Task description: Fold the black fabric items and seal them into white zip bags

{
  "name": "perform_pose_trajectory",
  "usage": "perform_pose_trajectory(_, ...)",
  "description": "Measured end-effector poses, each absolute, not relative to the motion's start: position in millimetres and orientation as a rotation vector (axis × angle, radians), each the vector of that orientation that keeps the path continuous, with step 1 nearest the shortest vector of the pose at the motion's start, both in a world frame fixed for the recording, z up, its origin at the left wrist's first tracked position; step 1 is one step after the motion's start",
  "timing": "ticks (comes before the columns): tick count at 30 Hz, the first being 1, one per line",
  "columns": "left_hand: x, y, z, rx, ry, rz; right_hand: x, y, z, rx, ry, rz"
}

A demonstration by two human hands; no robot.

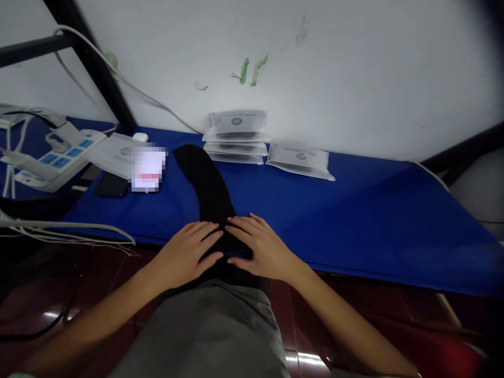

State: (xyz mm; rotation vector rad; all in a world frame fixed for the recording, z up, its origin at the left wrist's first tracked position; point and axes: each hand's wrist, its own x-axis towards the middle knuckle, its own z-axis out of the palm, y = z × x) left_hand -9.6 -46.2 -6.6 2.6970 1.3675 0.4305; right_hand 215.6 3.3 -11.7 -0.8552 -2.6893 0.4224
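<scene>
A long black sock-like piece of cloth [205,181] lies stretched out on the blue table cover [354,210], running from the near edge towards the wall. My left hand [189,252] rests flat on its near end, fingers stretched out. My right hand [260,244] lies flat beside it on the same end, fingers spread, fingertips almost meeting the left hand's.
A stack of clear packets [236,137] holding dark items stands against the white wall, one more packet [301,160] to its right. At left are another packet [114,152], a black phone [112,185], a white power strip [55,157] and cables [66,228].
</scene>
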Motion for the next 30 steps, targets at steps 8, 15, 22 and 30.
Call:
perform_pose_trajectory(8,-15.1,-57.0,-28.0,2.825,1.416,0.379,208.5,-7.8,-11.5,-0.836,-2.679,0.387)
perform_pose_trajectory(15,-14.4,-63.4,-25.5,2.843,1.402,0.572,207.0,-11.6,-14.8,-0.761,-2.674,0.41)
perform_pose_trajectory(22,-19.5,-62.1,-19.0,2.613,1.358,0.765,206.8,-8.4,-10.3,-0.711,-2.54,0.582)
perform_pose_trajectory(30,-21.3,-54.6,3.6,2.133,1.46,0.757,204.2,-2.3,5.9,-0.827,-2.399,0.899)
